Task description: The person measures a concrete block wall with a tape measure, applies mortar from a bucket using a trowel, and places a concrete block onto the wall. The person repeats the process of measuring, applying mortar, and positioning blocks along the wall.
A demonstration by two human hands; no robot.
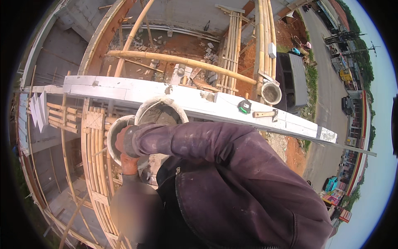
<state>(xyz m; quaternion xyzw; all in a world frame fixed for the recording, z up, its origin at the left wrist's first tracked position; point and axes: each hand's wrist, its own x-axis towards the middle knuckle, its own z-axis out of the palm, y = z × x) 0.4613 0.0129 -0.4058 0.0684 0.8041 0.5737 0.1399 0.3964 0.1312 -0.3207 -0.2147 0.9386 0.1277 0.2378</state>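
My right arm reaches across to the left, and my right hand (121, 142) is closed at the rim of a pale bucket (112, 132). Just below it, my left hand (129, 165) is closed against the near side of the same bucket; its fingers are partly hidden. Right beside this bucket, touching it, stands a larger mortar-crusted bucket (181, 108) with grey mortar (159, 115) inside. My right sleeve covers its near part. Both buckets are up against the near side of a wall of white blocks (137, 88).
On the wall top lie a tape measure (244, 106) and a hammer-like tool (264, 113). Another mortar bucket (271, 93) with a trowel (268, 77) stands beyond. Bamboo scaffolding (94, 153) runs at the left; a bamboo pole (182, 61) crosses behind the wall, above rubble.
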